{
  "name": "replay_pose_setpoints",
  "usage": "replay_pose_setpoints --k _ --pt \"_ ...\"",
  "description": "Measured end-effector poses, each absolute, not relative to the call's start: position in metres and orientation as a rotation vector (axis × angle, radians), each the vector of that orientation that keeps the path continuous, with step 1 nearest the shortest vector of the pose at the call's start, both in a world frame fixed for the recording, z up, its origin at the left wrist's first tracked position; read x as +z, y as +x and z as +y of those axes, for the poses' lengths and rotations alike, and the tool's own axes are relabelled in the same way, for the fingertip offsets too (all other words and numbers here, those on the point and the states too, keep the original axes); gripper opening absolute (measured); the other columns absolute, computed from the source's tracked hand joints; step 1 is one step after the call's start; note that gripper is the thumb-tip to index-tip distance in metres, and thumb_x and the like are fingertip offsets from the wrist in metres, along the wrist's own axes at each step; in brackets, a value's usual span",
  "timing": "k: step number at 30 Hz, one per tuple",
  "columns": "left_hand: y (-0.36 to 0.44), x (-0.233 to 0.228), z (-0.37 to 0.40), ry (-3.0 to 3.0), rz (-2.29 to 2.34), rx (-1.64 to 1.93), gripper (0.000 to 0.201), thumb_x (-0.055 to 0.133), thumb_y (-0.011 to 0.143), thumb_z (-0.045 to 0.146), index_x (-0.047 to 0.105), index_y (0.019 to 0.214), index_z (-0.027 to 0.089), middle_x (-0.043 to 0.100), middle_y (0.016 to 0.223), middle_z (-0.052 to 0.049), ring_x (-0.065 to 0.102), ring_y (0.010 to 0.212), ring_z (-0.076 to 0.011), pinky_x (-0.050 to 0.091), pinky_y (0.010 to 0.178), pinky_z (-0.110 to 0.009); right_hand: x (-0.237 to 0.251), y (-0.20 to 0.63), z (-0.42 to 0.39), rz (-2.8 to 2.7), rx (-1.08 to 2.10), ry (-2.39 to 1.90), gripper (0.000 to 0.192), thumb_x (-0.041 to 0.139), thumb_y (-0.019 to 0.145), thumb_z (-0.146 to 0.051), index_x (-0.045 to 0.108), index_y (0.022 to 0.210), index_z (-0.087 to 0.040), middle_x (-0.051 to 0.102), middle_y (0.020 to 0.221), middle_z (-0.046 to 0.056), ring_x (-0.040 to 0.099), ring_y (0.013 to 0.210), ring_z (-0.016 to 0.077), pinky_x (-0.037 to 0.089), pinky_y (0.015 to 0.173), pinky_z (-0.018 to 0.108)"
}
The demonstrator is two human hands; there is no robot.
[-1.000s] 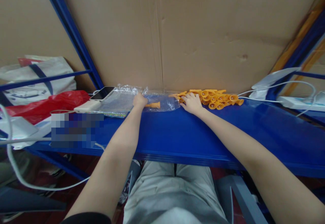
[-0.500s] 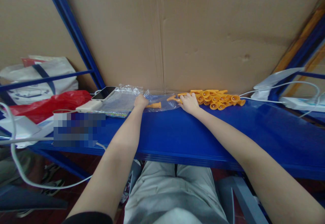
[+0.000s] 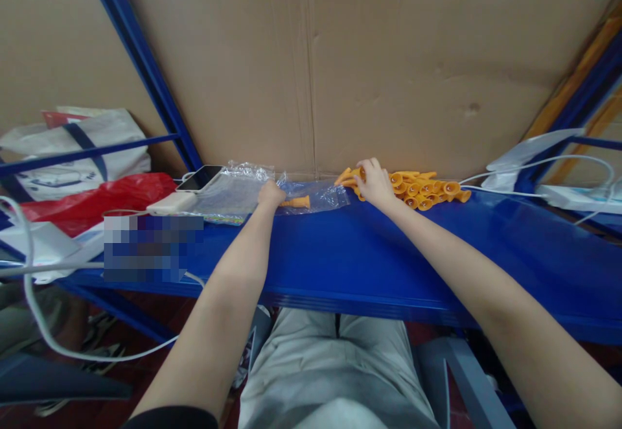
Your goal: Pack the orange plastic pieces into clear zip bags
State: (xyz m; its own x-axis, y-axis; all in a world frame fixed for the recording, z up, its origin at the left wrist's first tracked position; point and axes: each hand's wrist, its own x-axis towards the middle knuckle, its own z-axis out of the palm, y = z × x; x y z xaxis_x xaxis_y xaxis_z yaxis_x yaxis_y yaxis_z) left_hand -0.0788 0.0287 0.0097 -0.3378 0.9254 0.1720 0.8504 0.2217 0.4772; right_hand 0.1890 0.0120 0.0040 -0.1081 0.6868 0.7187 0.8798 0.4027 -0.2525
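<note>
Left hand [image 3: 271, 194] curls left of one orange piece [image 3: 300, 202], right hand [image 3: 376, 182] over a pile [image 3: 427, 190], holds unclear.

Best lane's the blue bench [image 3: 330, 257] stretch between the left forearm [image 3: 238, 260] and right forearm [image 3: 451, 260], good up to the clear plastic bag [image 3: 321, 197]. Cardboard panel [image 3: 311, 72] walls off the back. Orange funnel-shaped pieces [image 3: 425, 189] block right of the bag; a phone [image 3: 200, 178] and red plastic bag [image 3: 107, 199] crowd the left.

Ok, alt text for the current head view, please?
A person's left hand is at an orange piece and clear bag on a blue table; the right hand is at a pile of similar pieces. Red plastic lies farther left.
</note>
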Motion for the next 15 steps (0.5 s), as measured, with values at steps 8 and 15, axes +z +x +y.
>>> replay_pose_setpoints --k 8,15 --pt "-0.081 0.007 0.034 1.754 2.327 0.709 0.045 0.063 0.081 0.011 0.061 0.126 0.008 0.067 0.126 -0.023 0.064 0.118 -0.0335 0.052 0.092 -0.034 0.030 0.209 0.019 -1.328 0.538 -1.069 0.021 0.056 0.075 -0.014 0.062 0.095 -0.020 0.060 0.091 0.001 0.055 0.072 0.0125 0.048 0.067 0.028" --pt "-0.087 -0.002 0.047 1.813 2.349 0.643 0.036 0.060 0.083 0.012 0.066 0.119 0.008 0.069 0.121 -0.021 0.066 0.114 -0.0303 0.052 0.087 -0.029 0.034 0.203 0.003 -1.254 0.730 -1.114 0.016 0.054 0.072 -0.004 0.061 0.076 -0.019 0.056 0.069 -0.004 0.048 0.053 0.0063 0.039 0.051 0.018"
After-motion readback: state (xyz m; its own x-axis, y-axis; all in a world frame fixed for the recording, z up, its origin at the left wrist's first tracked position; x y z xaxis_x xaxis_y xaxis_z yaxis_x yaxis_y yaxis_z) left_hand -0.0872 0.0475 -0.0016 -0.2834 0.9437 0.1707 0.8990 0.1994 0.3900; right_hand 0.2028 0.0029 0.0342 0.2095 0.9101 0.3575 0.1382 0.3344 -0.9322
